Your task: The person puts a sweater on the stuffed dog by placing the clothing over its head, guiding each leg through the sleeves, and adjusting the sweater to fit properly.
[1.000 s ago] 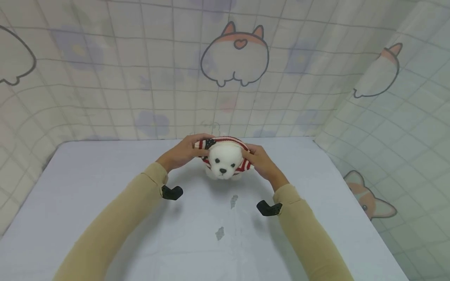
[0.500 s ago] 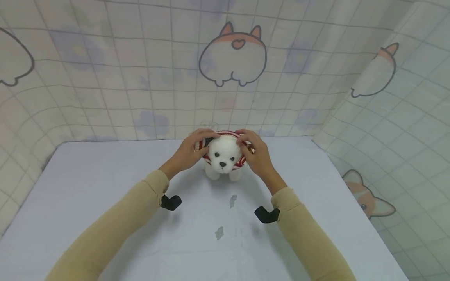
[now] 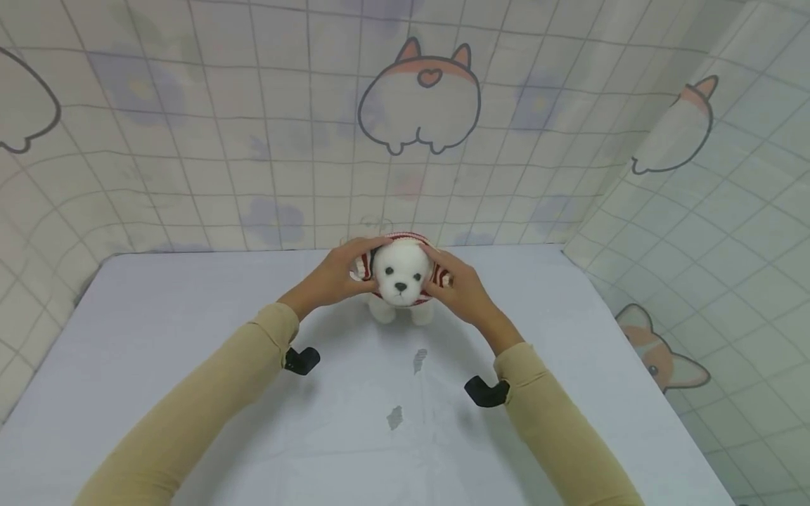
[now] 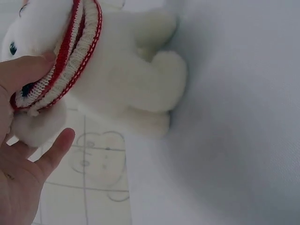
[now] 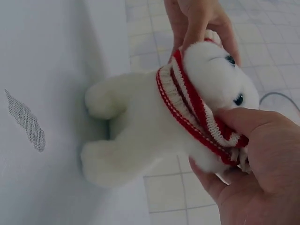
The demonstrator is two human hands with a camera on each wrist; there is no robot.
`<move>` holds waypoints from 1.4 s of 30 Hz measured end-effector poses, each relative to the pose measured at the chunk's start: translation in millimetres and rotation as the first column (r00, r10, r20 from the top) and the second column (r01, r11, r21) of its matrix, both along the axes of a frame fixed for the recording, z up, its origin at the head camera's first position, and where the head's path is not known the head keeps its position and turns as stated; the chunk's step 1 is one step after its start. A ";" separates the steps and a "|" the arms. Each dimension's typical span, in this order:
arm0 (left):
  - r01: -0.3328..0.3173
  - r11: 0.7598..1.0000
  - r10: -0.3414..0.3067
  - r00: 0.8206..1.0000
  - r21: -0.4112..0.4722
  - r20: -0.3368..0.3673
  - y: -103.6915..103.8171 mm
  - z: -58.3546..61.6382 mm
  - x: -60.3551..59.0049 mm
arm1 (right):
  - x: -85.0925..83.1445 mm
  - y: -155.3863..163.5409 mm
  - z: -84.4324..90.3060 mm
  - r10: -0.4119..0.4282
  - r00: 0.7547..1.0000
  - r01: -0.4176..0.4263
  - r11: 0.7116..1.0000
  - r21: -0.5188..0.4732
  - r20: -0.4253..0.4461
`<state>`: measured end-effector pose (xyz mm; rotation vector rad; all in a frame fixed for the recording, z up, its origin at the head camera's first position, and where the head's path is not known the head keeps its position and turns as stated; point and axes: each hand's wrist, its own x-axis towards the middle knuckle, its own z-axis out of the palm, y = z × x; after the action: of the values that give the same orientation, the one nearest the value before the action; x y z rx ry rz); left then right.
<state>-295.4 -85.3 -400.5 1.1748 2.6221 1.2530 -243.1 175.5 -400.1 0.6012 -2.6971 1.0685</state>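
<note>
Near the far edge of the table, head view: white plush dog upright, face toward the camera, front feet down on the tabletop. Red-and-white striped knitted sweater gathered round its head and neck. Left hand on one side, right hand on the other, thumbs by the cheeks, fingers curved up toward the top of the head; both grip. Beige left sleeve and right sleeve, each with a black bracket at the cuff ( and). Nearer the camera, two grey patches on the table: upper patch, lower patch. Behind: grid-patterned cloth with corgi print.

Left wrist view (appears turned sideways): left thumb pressed on the sweater's ribbed edge beside the face; other fingers behind, one standing clear of the dog. White belly and legs uncovered below the knit; feet touching the table.

Right wrist view (also sideways): right thumb over the striped knit near one eye, remaining fingers round the back, partly hidden. Left hand grips the opposite side; its fingertips are partly hidden too.
</note>
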 end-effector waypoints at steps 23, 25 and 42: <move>-0.062 0.960 0.078 0.996 -0.274 0.048 1.4 -3.9 -5.6 | -5.4 8.2 -18.3 -0.020 0.959 0.037 0.998 -0.054 0.283; -0.061 0.957 0.080 0.995 -0.285 0.056 0.6 -5.0 -7.1 | -6.7 8.1 -20.5 -0.014 0.956 0.035 0.997 -0.065 0.292; -0.051 0.917 0.109 0.986 -0.396 0.124 4.7 -6.1 -14.3 | -12.6 10.3 -37.4 -0.044 0.930 0.088 0.990 -0.107 0.365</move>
<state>-309.8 -80.5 -406.6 0.8820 2.6611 0.7298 -255.7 185.8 -437.5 0.3127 -2.8999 1.4374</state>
